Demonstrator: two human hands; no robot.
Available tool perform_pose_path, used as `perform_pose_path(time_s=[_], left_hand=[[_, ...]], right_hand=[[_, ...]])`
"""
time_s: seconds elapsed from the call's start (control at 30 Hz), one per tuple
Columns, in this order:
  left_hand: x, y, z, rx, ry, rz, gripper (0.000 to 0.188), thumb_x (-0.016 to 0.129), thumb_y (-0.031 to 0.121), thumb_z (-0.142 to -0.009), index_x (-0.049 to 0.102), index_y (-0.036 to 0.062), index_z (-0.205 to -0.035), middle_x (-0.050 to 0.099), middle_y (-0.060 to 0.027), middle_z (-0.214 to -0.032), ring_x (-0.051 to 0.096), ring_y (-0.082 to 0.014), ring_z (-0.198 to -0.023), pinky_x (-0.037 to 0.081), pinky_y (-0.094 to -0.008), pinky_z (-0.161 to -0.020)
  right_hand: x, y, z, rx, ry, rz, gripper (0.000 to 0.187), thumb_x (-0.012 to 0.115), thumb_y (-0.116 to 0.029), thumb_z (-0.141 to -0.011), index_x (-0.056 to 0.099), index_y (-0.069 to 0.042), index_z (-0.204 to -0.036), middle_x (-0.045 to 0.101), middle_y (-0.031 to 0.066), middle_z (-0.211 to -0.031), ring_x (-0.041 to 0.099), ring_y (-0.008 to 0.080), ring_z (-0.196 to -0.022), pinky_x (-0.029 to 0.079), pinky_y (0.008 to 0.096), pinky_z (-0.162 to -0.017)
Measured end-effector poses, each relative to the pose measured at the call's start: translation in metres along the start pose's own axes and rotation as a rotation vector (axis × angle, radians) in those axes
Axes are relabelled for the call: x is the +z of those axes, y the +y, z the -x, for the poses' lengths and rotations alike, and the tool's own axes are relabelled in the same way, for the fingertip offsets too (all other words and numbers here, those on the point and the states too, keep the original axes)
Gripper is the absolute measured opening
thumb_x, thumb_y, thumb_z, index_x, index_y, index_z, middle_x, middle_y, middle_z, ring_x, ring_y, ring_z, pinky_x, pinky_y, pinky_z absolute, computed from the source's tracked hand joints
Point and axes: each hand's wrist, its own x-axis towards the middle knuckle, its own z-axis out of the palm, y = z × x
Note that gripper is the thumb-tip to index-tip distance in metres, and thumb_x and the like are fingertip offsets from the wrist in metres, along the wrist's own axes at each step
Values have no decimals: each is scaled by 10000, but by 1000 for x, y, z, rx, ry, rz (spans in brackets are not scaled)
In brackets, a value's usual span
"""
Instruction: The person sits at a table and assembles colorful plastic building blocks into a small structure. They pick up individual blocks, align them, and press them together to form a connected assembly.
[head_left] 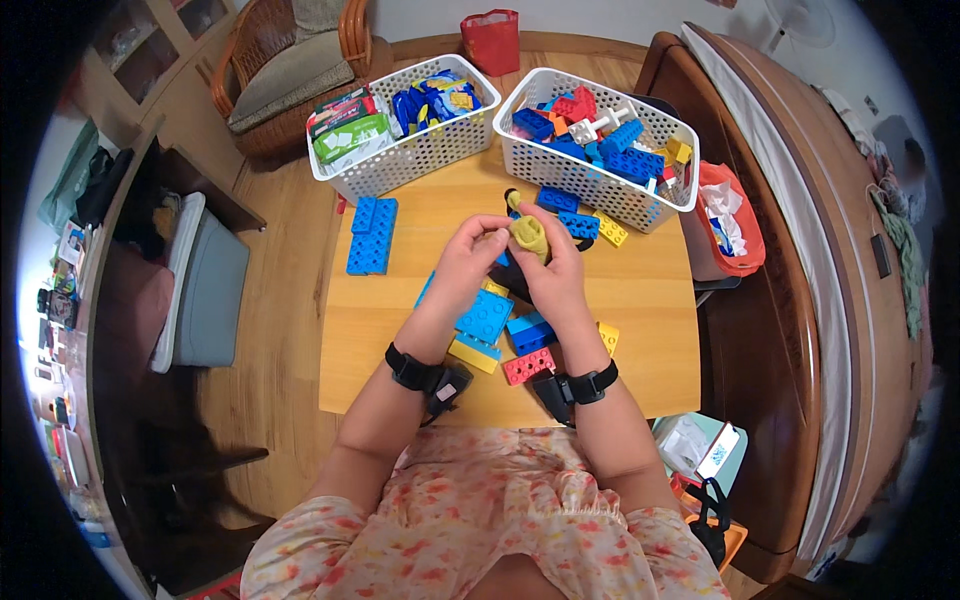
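Above the middle of the table, my left hand (468, 262) and my right hand (556, 278) meet around a small yellow-green, soft-looking bundle (530, 236). The fingers of both hands are closed on it, the left ones pinching its left side. Its exact kind is not clear. Partly hidden under my hands lies a dark object (512, 278). Near my wrists are a light blue building block (484, 316), a dark blue block (530, 333), a yellow block (474, 352) and a red block (528, 367). Beyond my hands are another blue block (558, 199) and a yellow block (609, 229).
Two white perforated baskets stand at the table's far side: the left basket (418, 158) has packages in it, the right basket (585, 184) loose blocks. Blue blocks (371, 240) lie at the table's left. A red bag (742, 240) hangs beside the right edge, near a wooden bed frame (770, 330).
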Motion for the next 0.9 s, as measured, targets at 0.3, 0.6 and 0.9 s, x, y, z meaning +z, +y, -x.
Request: perform_pose_path(time_s=[0.3, 0.6, 0.9], left_hand=[[-1, -3, 3, -39, 6, 105, 312, 656, 110, -941, 537, 26, -1217, 604, -68, -1126, 613, -136, -989, 522, -284, -859], [6, -11, 3, 102, 90, 332, 350, 433, 255, -1068, 481, 39, -1339, 580, -55, -1180, 570, -112, -1051, 490, -275, -885], [3, -10, 7, -53, 103, 321, 357, 465, 334, -1056, 526, 53, -1266, 617, -32, -1005, 596, -107, -836, 484, -264, -694]], right_hand=[[-2, 3, -1, 150, 164, -261, 375, 680, -29, -883, 560, -31, -1239, 636, 65, -1125, 616, 163, -1044, 491, 286, -907], [7, -16, 4, -344, -130, 243, 332, 687, -1, -740, 693, -65, -1065, 645, 121, -1192, 607, 343, -1084, 451, 409, -983], [4, 2, 7, 47, 91, -97, 272, 660, 18, -853, 635, -6, -1123, 647, 129, -1186, 610, 239, -1115, 466, 342, -979]])
